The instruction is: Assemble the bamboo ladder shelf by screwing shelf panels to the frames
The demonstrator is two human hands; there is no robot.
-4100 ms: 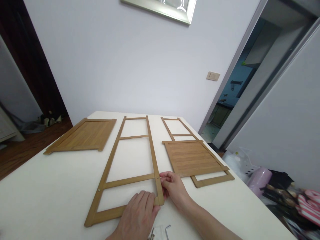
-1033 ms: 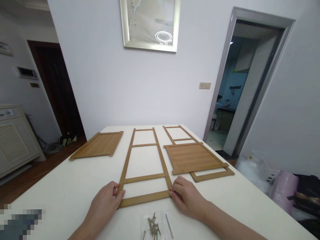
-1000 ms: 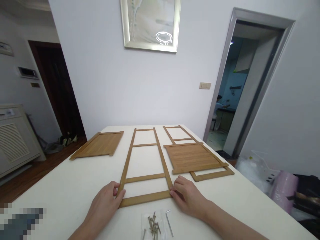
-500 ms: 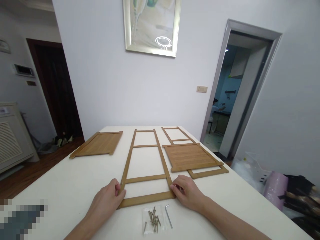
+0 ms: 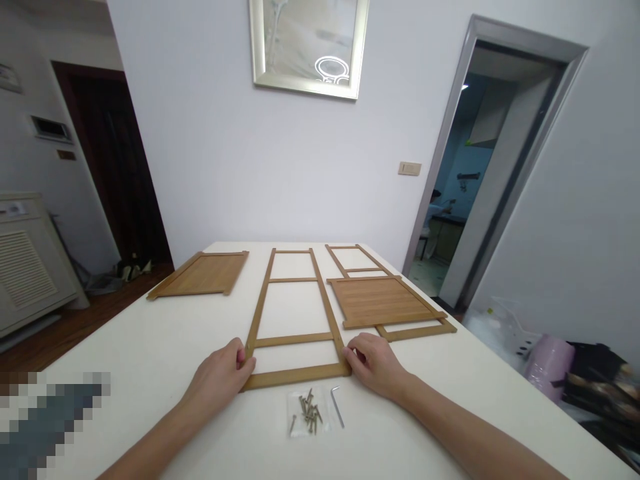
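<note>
A wooden ladder-shaped frame [image 5: 295, 339] lies flat on the white table in front of me. My left hand [image 5: 220, 377] grips its near left corner, thumb on top of the rail. At the near right corner, my right hand [image 5: 375, 365] has its fingers closed on the other side rail. Just below the near crossbar lies a clear plastic bag of screws [image 5: 309, 412], with an L-shaped hex key [image 5: 337, 407] beside it on the right.
A slatted wooden panel [image 5: 205, 274] lies at the left of the white table [image 5: 125, 367]. On the right, another wooden panel [image 5: 385, 300] rests across a second frame [image 5: 420, 331]. A person [image 5: 434, 213] is in the room beyond the doorway. Bags and a pink roll [image 5: 550, 367] stand right of the table.
The view has tipped slightly downward, so the table and wall sit differently in the picture. Both hands keep their hold on the frame's near corners.
</note>
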